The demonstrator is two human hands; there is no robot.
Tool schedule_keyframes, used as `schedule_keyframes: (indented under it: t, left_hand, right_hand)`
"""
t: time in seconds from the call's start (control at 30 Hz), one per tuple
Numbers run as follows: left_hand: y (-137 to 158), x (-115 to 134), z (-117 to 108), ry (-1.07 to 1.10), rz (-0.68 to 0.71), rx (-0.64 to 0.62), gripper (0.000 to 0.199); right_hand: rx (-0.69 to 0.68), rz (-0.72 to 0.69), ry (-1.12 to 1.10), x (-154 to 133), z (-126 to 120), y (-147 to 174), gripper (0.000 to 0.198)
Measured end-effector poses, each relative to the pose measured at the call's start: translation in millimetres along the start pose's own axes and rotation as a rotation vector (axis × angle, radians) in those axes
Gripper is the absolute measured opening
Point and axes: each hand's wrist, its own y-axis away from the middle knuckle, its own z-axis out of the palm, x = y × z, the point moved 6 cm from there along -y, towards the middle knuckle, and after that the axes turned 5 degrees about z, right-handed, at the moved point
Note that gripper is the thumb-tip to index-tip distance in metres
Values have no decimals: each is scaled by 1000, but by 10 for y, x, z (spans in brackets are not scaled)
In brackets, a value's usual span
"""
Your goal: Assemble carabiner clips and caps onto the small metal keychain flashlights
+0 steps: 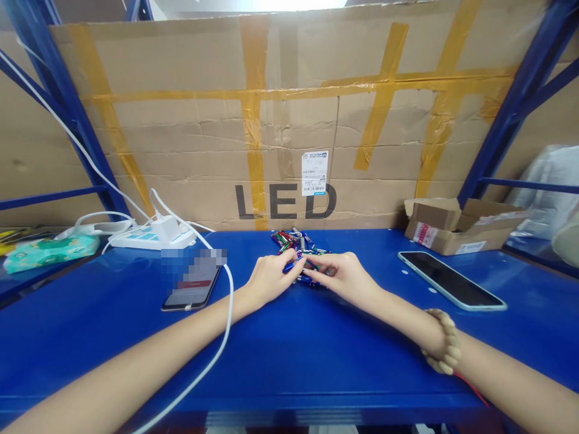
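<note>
My left hand (270, 276) is closed, with a small shiny blue cylinder (293, 266) between its thumb and fingers. Close by on the right, my right hand (350, 277) has its fingers bent in a pinch at the far end of that cylinder. What sits between the right fingertips is too small to make out. Under and behind both hands lies a pile of small metallic pieces (284, 239) in blue, red, green and silver, partly covered by the fingers. A beaded bracelet (446, 342) circles my right wrist.
A phone (194, 286) lies left on the blue tabletop (289, 355), another phone (452, 282) right. A white cable (230, 301) crosses my left forearm from a power strip (151, 236). An open carton (456, 226) stands back right, before a taped cardboard wall (190, 150).
</note>
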Motion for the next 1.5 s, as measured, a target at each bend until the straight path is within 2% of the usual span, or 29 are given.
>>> schedule_keyframes:
  t: [0.17,0.27,0.57,0.93,1.13,1.3,1.5]
  left_hand:
    - [4,26,37,-8,97,-34,31]
    - [8,47,49,-8,135,-56,29]
    - [5,53,48,24,147,-48,30]
    - [7,53,57,-9,134,-82,30]
    - [16,63,31,67,108,-79,25]
    - [12,62,34,32,112,-70,29]
    - [21,130,63,-77,214,-65,31]
  right_hand:
    - [-91,-31,97,-31,54,8,21]
    - [-133,-32,130,-47,90,18,24]
    - [-17,-118,187,-87,76,35,28]
    - [48,-124,151,-113,23,10,31]
    - [96,-139,121,-82,-47,2,31]
    - [235,-84,133,18,-177,-10,29]
    - [240,-24,137,77,-194,-33,32]
